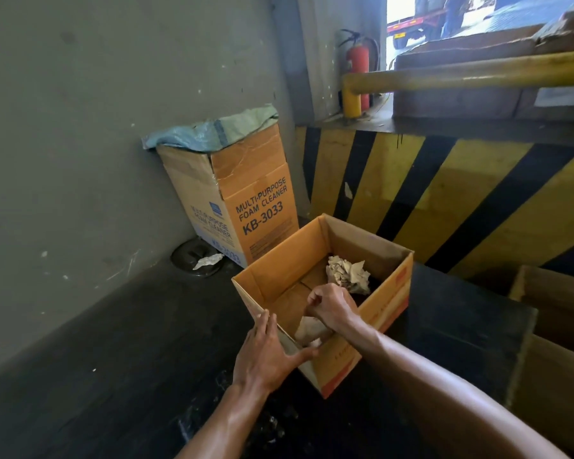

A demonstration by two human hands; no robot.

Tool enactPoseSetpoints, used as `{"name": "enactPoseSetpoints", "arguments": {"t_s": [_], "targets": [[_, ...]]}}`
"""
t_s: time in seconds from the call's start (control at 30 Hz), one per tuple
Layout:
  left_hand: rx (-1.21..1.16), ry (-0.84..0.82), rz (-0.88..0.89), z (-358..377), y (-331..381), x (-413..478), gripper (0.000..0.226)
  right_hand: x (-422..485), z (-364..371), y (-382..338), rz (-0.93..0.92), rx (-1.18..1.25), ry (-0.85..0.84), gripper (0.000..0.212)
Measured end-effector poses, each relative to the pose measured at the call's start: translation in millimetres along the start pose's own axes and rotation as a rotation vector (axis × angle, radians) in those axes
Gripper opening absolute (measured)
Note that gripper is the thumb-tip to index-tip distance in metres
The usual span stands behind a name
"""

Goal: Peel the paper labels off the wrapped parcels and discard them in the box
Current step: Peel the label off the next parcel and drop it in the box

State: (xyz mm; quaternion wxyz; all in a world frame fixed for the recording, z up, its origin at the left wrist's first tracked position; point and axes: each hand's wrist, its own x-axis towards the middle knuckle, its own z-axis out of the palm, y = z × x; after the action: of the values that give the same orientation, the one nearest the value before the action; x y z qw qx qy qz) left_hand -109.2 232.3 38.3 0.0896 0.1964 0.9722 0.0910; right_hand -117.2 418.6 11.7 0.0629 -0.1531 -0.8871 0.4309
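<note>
An open cardboard box [289, 260] stands on the dark floor in front of me. A crumpled wad of torn paper labels [347, 274] lies at its far inner side. My right hand [330, 306] is inside the box with its fingers closed on a pale scrap of paper [312, 329] that hangs below it. My left hand [269, 352] lies flat against the box's near left corner, fingers spread, thumb over the rim. No wrapped parcel shows.
A tall foam-cleaner carton [246, 197] lined with a green sack stands against the grey wall behind. A yellow-and-black striped dock wall [444, 200] rises on the right with a yellow rail [461, 74] above. More cardboard boxes [557, 313] sit at right.
</note>
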Motion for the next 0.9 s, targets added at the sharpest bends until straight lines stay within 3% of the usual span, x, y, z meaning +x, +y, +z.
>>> {"name": "enactPoseSetpoints", "arguments": {"t_s": [0.13,0.27,0.4,0.53,0.63,0.9], "targets": [[0.028,0.013,0.012,1,-1,-1,0.136,0,1,-2,-0.016,-0.004,-0.005,0.022],[0.033,0.004,-0.004,2,-1,-2,0.136,-2,1,-4,-0.046,-0.033,0.059,0.008],[0.019,-0.023,-0.032,0,1,-2,0.137,-4,2,-4,-0.071,-0.094,0.063,0.028],[-0.022,-0.051,-0.042,1,0,-1,0.137,-6,6,-4,-0.063,-0.174,0.013,0.005],[-0.068,-0.051,-0.051,2,1,-2,0.134,-7,9,-6,-0.026,-0.195,0.017,0.022],[-0.141,-0.076,-0.078,-7,6,-2,0.126,-14,5,-15,0.027,-0.256,0.003,0.042]]}}
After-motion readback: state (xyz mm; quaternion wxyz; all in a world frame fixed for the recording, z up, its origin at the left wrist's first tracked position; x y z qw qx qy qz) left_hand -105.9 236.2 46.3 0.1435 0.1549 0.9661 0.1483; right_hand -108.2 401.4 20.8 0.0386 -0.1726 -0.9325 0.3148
